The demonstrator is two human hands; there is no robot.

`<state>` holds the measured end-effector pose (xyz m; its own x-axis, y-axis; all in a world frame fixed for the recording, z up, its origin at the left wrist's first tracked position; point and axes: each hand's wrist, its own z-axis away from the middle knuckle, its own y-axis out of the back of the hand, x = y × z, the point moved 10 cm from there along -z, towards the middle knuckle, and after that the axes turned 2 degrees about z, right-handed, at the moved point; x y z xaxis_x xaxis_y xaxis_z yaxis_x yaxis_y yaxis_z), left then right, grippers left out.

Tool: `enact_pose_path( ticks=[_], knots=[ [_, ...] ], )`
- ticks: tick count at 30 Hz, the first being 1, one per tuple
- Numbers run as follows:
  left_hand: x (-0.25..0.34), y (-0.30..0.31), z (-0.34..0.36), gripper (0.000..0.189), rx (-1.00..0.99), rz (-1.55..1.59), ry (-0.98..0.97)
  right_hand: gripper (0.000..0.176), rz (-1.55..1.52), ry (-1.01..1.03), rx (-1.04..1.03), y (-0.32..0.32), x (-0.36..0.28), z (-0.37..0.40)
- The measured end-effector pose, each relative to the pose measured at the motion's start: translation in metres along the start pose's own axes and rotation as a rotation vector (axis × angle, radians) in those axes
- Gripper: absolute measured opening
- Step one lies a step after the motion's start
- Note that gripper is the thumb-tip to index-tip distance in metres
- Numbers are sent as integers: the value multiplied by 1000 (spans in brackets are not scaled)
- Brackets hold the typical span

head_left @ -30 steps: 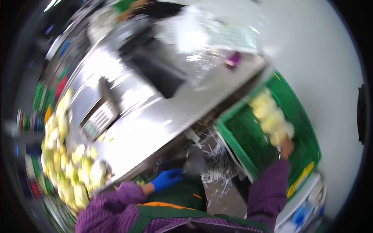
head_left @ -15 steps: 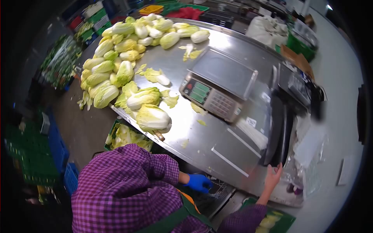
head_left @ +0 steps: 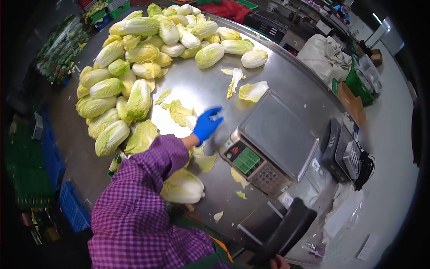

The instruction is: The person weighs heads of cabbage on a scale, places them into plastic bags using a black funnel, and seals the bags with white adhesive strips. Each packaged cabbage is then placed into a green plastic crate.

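My left hand (head_left: 207, 126), in a blue glove, reaches over the metal table with its fingers apart and nothing in them. Just left of it lies a loose napa cabbage leaf (head_left: 179, 113); the digital scale (head_left: 280, 130) stands to its right. At the bottom edge, my bare right hand (head_left: 280, 262) grips the lower end of a long black object (head_left: 291, 226) with a smooth, rounded surface, whose exact kind I cannot tell. Most of that hand is cut off by the frame. Below my left forearm rests a whole napa cabbage (head_left: 183, 186), partly covered by my sleeve.
Many napa cabbages (head_left: 142, 54) are heaped along the table's left and far sides. Cabbage scraps (head_left: 253, 92) lie around the scale. A black device with cables (head_left: 344, 150) sits at the right edge. Beyond are a white sack (head_left: 324, 58) and a blue crate (head_left: 74, 206) at left.
My left hand has swung up from below the table edge to over the tabletop. My right hand has taken hold of the black object and drawn it toward me. The view has shifted.
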<state>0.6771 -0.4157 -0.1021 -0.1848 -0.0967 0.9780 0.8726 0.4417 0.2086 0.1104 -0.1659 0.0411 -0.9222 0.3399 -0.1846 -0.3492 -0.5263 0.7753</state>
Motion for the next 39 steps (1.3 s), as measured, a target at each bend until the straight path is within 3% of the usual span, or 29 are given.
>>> enact_pose_path(
  ticks=[2, 4, 6, 8, 12, 14, 15, 16, 18, 20, 22, 26, 29, 32, 35, 38, 39],
  knots=[
    [1, 40, -81, 62, 262, -189, -230, 37, -83, 12, -12, -3, -25, -9],
    [-5, 79, -165, 76, 497, -365, -269, 35, -141, 48, 42, -1, -51, -24],
    [-4, 112, -233, 86, 591, -545, -189, 35, -145, 46, 64, 2, -74, -41],
    [-16, 132, -275, 95, 637, -563, 32, 33, -154, 137, 90, 5, -100, -56],
    [-49, 124, -309, 95, 407, -536, 174, 32, -142, 207, 81, -1, -124, -75],
    [-76, 87, -314, 90, 54, -269, 212, 32, -146, 281, 80, -1, -143, -76],
    [-92, 86, -301, 79, 76, -183, 296, 32, -147, 280, 81, -4, -141, -76],
    [-87, 78, -282, 79, 74, -180, 293, 33, -157, 294, 89, -5, -140, -75],
    [-82, 40, -240, 65, -22, 597, 423, 34, -175, 310, 109, -9, -134, -72],
    [-50, 19, -183, 57, -127, 639, 510, 36, -165, 306, 116, -12, -123, -65],
    [5, -6, -129, 59, -287, 690, 479, 33, -197, 299, 135, -18, -112, -64],
    [64, -63, -52, 54, -526, 551, 525, 29, -279, 292, 163, -20, -100, -64],
    [71, -101, -22, 59, -588, 315, 537, 30, -268, 362, 333, -11, -88, -56],
    [76, -128, 4, 57, -642, 192, 521, 46, -165, 328, 548, 2, -53, -36],
    [75, -134, 11, 56, -600, 87, 397, 66, -153, 77, 756, 10, 10, -21],
    [88, -119, 18, 64, -605, 9, 347, 68, -219, -61, 759, -18, 70, -24],
    [95, -112, 16, 71, -601, -114, 236, 61, -229, -74, 707, -36, 90, -32]
  ],
)
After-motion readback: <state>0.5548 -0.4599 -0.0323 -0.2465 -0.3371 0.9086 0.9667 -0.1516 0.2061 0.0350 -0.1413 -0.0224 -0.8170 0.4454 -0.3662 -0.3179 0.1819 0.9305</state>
